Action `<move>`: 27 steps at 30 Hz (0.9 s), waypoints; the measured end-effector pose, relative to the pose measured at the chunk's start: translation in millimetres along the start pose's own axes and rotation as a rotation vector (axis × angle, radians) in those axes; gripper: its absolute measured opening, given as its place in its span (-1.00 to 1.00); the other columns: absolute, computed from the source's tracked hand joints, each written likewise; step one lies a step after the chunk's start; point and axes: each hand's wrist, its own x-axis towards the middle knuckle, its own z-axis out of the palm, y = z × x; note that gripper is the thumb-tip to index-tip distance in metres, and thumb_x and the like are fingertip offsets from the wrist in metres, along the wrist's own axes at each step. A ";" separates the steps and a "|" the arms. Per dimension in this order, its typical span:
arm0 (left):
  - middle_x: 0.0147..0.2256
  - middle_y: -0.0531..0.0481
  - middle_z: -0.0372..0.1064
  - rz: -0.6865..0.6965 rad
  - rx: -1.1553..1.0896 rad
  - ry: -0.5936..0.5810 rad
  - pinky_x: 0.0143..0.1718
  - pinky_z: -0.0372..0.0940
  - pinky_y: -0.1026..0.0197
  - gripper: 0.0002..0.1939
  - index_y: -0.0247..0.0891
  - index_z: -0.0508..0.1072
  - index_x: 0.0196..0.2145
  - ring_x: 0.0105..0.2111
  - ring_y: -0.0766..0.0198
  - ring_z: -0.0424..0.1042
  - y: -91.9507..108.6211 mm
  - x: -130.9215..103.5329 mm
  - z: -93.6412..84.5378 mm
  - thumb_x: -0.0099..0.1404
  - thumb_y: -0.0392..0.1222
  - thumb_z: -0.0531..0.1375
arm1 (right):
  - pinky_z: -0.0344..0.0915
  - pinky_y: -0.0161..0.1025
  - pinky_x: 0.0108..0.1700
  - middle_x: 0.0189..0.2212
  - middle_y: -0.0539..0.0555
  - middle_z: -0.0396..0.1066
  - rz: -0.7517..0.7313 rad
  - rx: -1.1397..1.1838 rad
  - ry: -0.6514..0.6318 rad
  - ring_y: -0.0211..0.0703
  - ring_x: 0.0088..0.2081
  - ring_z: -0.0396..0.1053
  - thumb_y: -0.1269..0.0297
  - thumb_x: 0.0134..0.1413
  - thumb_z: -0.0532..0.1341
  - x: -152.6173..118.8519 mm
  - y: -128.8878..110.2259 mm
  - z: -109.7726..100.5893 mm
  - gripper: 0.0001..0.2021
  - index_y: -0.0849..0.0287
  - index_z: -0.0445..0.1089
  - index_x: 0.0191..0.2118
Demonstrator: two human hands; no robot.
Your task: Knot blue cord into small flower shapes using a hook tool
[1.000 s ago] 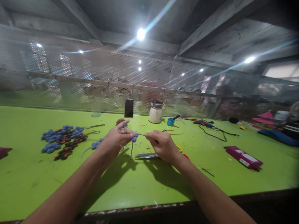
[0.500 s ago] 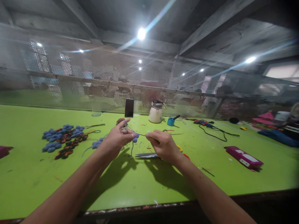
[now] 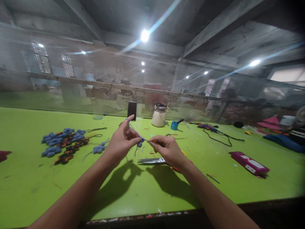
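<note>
Centrally: fingers (image 3: 156, 139) over green table (image 3: 143, 202) | behind: perforated screen (image 3: 119, 74) | overhead: lamps (image 3: 145, 35)

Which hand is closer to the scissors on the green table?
The right. The right hand is over the scissors, partly hiding them from view; the left hand is farther off, to the left of their pointed end.

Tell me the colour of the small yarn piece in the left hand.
The yarn piece is bluish purple; the head view shows it best.
</note>
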 end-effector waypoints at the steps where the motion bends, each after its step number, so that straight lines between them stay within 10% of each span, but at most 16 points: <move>1: -0.53 0.10 0.34 0.002 0.005 -0.001 -0.35 0.28 0.25 -0.06 -0.28 -0.02 0.25 -0.47 0.33 0.33 0.4 -0.1 0.3 -0.04 -0.38 0.32 | 0.11 -0.31 -0.51 -0.64 -0.02 0.27 0.023 0.033 -0.009 -0.30 -0.59 0.15 0.24 0.02 0.21 0.3 0.4 0.4 -0.84 0.23 0.48 -0.36; 27: -0.53 0.10 0.36 0.063 0.089 -0.016 -0.36 0.32 0.23 0.06 -0.12 -0.24 0.29 -0.47 0.29 0.40 2.6 -4.7 3.9 -0.01 -0.39 0.30 | -0.23 -0.45 -0.69 -0.69 -0.13 0.26 0.492 0.880 -0.362 -0.54 -0.77 -0.14 0.23 -0.07 0.29 -0.9 -4.7 3.1 -0.78 0.22 0.29 -0.34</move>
